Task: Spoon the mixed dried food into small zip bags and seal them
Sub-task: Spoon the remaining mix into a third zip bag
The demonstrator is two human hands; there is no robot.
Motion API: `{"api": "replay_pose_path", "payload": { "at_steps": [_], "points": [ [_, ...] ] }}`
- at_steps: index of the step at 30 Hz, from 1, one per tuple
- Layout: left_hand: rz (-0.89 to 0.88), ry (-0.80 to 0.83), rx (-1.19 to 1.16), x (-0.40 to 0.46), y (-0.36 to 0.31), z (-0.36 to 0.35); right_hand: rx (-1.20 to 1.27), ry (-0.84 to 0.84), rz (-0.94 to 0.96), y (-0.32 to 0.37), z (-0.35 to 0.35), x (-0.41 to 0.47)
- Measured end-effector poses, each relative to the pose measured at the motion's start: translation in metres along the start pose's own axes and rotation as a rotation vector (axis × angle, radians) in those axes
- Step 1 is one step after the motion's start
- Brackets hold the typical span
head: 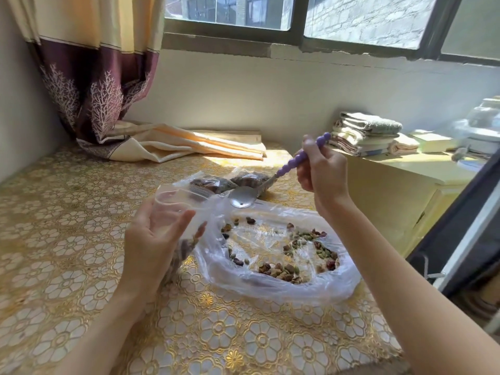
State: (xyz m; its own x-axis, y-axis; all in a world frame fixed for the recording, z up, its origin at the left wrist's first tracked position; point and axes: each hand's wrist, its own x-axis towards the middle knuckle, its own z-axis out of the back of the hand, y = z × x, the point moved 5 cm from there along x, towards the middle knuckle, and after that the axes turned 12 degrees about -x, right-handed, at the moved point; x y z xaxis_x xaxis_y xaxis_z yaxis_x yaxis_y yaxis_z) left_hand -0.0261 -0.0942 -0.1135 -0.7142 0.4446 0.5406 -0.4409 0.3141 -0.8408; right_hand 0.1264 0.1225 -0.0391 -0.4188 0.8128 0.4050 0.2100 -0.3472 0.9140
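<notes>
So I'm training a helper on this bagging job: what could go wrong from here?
1. The left hand holds the small zip bag by one side, so its mouth may sag and a spoonful could miss.
2. The spoon looks empty; the dried mix lies thin in the large plastic bag, so scooping may snag the film.
3. Pieces caught in the zip could prevent sealing.

The left hand [151, 239] covers the lower part of the small zip bag [178, 201], so how full it is cannot be told. The right hand [322, 169] hides the middle of the spoon's purple handle [290, 163]. The two filled bags [230, 182] behind are blurred. At the right edge a glass jar [487, 115] is cut off and washed out by glare.
</notes>
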Motion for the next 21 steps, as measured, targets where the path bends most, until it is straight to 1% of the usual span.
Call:
{"api": "replay_pose_path", "payload": {
  "at_steps": [3,6,8,10,13,17,21],
  "points": [
    [-0.007,-0.027,-0.003,0.000,-0.002,0.003,-0.059,-0.033,-0.022,-0.014,0.021,-0.003],
    [-0.024,-0.033,0.005,0.000,-0.004,0.002,-0.201,-0.089,0.007,-0.025,0.046,-0.006],
    [-0.037,-0.022,0.003,0.001,-0.005,0.002,-0.284,-0.100,0.029,-0.031,0.059,-0.010],
    [-0.049,0.002,0.006,0.001,-0.005,0.000,-0.310,-0.099,0.029,-0.038,0.070,-0.013],
    [-0.057,0.031,0.010,0.000,0.000,-0.003,-0.341,-0.054,0.011,-0.046,0.080,-0.015],
    [-0.054,0.045,0.024,-0.001,0.002,-0.003,-0.396,0.069,-0.037,-0.053,0.085,-0.020],
    [-0.047,0.053,0.026,-0.002,0.002,-0.003,-0.415,0.084,-0.102,-0.055,0.090,-0.027]
  ]
}}
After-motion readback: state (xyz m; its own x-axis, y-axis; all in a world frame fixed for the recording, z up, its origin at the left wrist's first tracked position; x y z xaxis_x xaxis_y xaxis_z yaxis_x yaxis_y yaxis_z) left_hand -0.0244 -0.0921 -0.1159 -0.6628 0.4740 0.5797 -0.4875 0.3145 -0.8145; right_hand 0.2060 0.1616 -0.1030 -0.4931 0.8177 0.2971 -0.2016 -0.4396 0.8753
